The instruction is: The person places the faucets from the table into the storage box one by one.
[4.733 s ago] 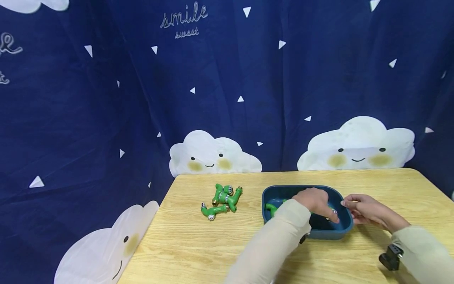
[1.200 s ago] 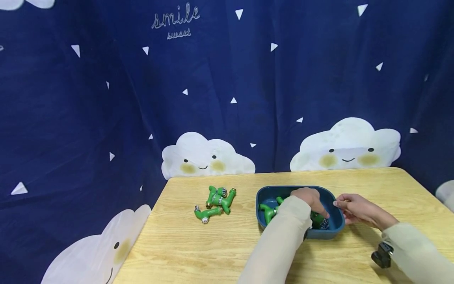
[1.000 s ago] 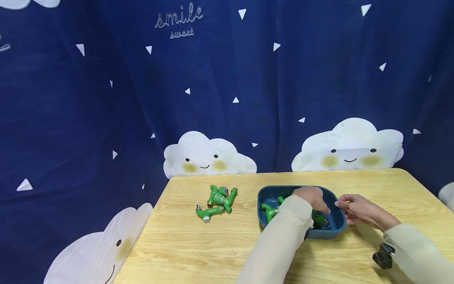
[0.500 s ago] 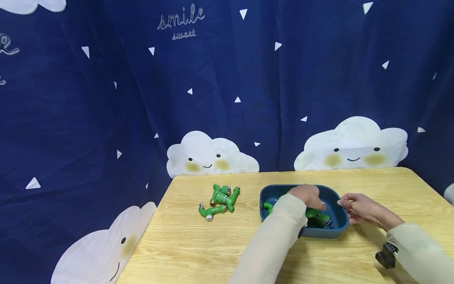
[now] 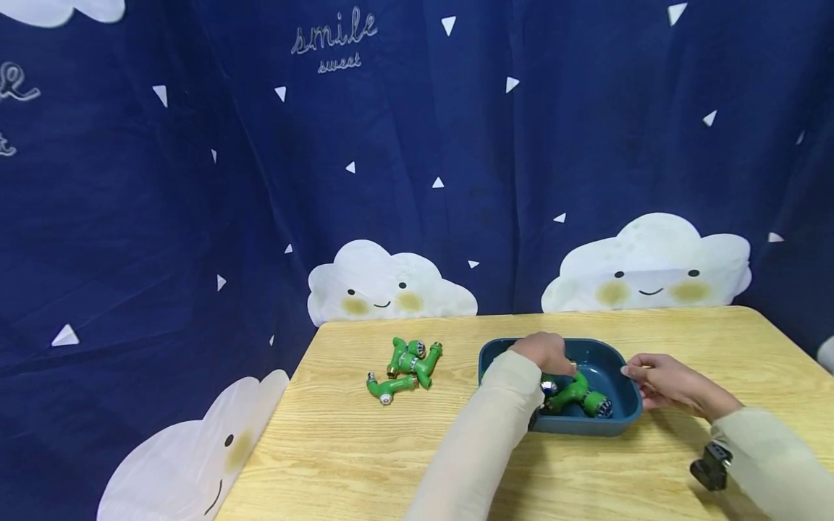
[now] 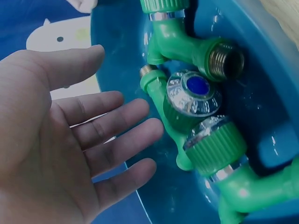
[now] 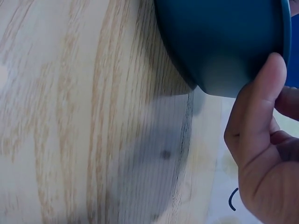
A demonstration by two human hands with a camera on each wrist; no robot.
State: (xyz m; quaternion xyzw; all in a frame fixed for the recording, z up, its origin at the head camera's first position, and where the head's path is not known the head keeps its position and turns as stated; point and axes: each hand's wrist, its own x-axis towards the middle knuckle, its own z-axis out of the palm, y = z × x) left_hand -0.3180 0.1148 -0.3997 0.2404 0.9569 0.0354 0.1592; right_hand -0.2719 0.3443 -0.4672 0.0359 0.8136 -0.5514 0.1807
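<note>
A dark blue plastic bin [image 5: 586, 427] holds several green plastic taps [image 5: 576, 391] with ribbed, chrome-ringed knobs. My left hand [image 5: 546, 352] is over the bin's left half. In the left wrist view that hand [image 6: 56, 140] has its fingers extended and holds nothing. Beside its fingertips lie a tap with a blue-capped knob [image 6: 194, 93], a tap with a threaded brass end [image 6: 175, 39] and another ribbed knob [image 6: 217, 149]. My right hand [image 5: 674, 383] pinches the bin's right rim; the right wrist view shows its fingers [image 7: 261, 116] against the outer wall.
More green taps [image 5: 410, 362] lie in a cluster on the wooden table [image 5: 365, 463], left of the bin. A single tap [image 5: 391, 388] lies just in front of them. A navy curtain [image 5: 391, 145] with clouds hangs behind the table's back edge.
A green tap now lies in the bin's right half, uncovered as my left hand moved left from it. My right hand stays at the right rim. The taps on the table have not moved.
</note>
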